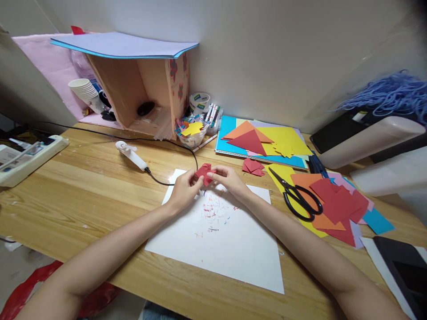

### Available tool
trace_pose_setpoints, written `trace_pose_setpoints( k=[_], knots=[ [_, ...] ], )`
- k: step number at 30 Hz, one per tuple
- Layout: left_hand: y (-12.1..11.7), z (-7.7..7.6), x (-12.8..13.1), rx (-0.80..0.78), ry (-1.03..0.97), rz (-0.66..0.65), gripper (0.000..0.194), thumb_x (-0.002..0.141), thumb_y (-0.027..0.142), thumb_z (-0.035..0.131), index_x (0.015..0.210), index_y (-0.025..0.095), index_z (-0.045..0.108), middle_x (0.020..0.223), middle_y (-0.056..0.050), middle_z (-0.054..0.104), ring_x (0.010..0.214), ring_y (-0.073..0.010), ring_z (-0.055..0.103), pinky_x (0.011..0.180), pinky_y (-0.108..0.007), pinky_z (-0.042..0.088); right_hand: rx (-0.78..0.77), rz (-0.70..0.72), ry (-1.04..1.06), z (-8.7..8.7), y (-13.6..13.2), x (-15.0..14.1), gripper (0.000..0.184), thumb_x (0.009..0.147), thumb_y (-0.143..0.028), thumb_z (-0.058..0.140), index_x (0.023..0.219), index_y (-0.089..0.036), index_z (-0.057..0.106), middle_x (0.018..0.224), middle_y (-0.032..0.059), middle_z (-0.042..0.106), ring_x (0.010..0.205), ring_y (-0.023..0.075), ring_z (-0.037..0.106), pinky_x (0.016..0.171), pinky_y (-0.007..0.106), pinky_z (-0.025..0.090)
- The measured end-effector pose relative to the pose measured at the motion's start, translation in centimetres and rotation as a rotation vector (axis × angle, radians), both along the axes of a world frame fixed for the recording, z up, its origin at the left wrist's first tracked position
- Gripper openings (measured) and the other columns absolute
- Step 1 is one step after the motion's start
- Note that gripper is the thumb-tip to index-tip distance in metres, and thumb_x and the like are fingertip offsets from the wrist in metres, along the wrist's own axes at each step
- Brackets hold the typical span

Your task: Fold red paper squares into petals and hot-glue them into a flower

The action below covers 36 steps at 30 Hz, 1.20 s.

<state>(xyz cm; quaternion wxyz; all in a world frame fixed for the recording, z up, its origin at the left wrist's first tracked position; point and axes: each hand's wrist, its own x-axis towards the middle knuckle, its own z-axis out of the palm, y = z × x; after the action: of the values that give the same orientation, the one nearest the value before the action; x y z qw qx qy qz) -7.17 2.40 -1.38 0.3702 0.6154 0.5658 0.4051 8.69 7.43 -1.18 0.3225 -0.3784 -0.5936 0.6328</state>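
Note:
A small piece of folded red paper [204, 172] is held between my two hands above a marked white sheet [240, 249]. My left hand [187, 186] pinches its left side between thumb and fingers. On the right side, the fingers and thumb of my right hand [228, 178] close on its edge. Creases and a folded flap show at the paper's top. Another folded red paper piece [252, 167] lies on the table just beyond my right hand. Black-handled scissors [296, 195] rest on yellow paper to the right.
A white corded hot glue gun [130, 155] lies at left, its cable crossing behind my hands. Coloured paper scraps [340, 202] spread at right, near a black phone-like device [400, 262]. At the back stand a cardboard box [178, 84], a tub of scraps [191, 138] and stacked coloured sheets [230, 133].

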Motion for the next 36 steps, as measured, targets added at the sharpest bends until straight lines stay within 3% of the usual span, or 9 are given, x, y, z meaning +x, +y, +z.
trace_pose_setpoints(
  k=[9,21,27,30,33,36],
  knots=[
    [0.06,-0.16,-0.04,0.014,0.023,-0.029,0.018,0.081,0.031,0.046,0.071,0.016,0.050,0.059,0.002,0.054,0.050,-0.0093,0.049,0.049,-0.021,0.036,0.012,0.019,-0.044,0.15,-0.06,0.02,0.022,0.074,-0.036,0.058,0.065,-0.016,0.054,0.066,0.0013,0.057,0.060,0.0107,0.053,0.059,0.026,0.042],
    [0.04,0.06,-0.02,-0.013,0.026,-0.073,0.015,0.078,0.027,0.048,0.068,0.017,0.047,0.059,0.001,0.055,0.051,-0.0099,0.050,0.050,-0.022,0.037,0.046,-0.029,-0.011,-0.47,-0.06,-0.02,0.025,0.075,-0.039,0.058,0.065,-0.016,0.054,0.066,0.0006,0.055,0.060,0.0102,0.051,0.058,0.025,0.041],
    [0.12,-0.30,-0.06,-0.011,-0.074,0.011,0.017,0.078,0.032,0.049,0.072,0.016,0.053,0.059,0.001,0.055,0.047,-0.0095,0.049,0.047,-0.022,0.036,-0.066,0.039,0.016,0.14,0.09,0.06,0.030,0.080,-0.045,0.049,0.082,-0.017,0.061,0.075,0.0057,0.062,0.059,0.0120,0.057,0.058,0.027,0.046],
    [0.11,-0.28,-0.08,-0.005,-0.113,0.071,0.018,0.077,0.033,0.051,0.073,0.016,0.055,0.058,0.001,0.054,0.046,-0.0094,0.048,0.047,-0.022,0.036,-0.038,0.073,-0.005,0.29,0.31,0.28,0.026,0.077,-0.041,0.055,0.086,-0.018,0.063,0.083,0.0063,0.064,0.070,0.0135,0.058,0.063,0.026,0.046],
    [0.08,-0.18,-0.08,0.008,-0.115,0.105,0.019,0.077,0.034,0.052,0.073,0.016,0.056,0.057,0.001,0.054,0.047,-0.0096,0.048,0.046,-0.022,0.037,-0.005,0.131,-0.020,0.24,0.44,0.51,0.021,0.075,-0.035,0.059,0.085,-0.018,0.064,0.084,0.0060,0.064,0.074,0.0138,0.057,0.065,0.026,0.045],
    [0.04,-0.13,-0.07,0.014,-0.099,0.109,0.020,0.078,0.035,0.051,0.074,0.016,0.056,0.058,0.001,0.054,0.047,-0.0096,0.047,0.047,-0.022,0.036,0.010,0.111,-0.036,0.04,0.45,0.58,0.016,0.074,-0.032,0.060,0.078,-0.017,0.064,0.075,0.0042,0.063,0.063,0.0109,0.054,0.060,0.025,0.043]
  ],
)
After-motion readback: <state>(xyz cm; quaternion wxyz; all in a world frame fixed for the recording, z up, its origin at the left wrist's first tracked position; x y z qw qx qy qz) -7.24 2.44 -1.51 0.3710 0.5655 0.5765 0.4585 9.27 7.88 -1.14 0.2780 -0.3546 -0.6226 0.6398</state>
